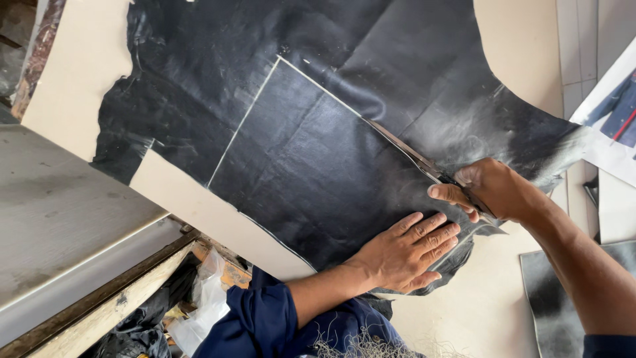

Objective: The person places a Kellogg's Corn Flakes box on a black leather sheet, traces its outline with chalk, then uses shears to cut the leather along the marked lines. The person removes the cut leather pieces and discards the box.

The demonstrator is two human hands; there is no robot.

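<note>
The black leather hide lies spread over the pale board, a chalk-lined rectangle marked on it. Keep the hide flat and taut near the cut, and run the blade exactly along the pale line. Your left hand presses down with 4 fingers extended flat, slightly spread, holding nothing. Your right hand is curled closed around the scissors, blades lying along the line's right edge.

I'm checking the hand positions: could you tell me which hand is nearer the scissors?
Right. The right hand holds the scissors, cutting the black leather; the left hand lies flat just below.
</note>
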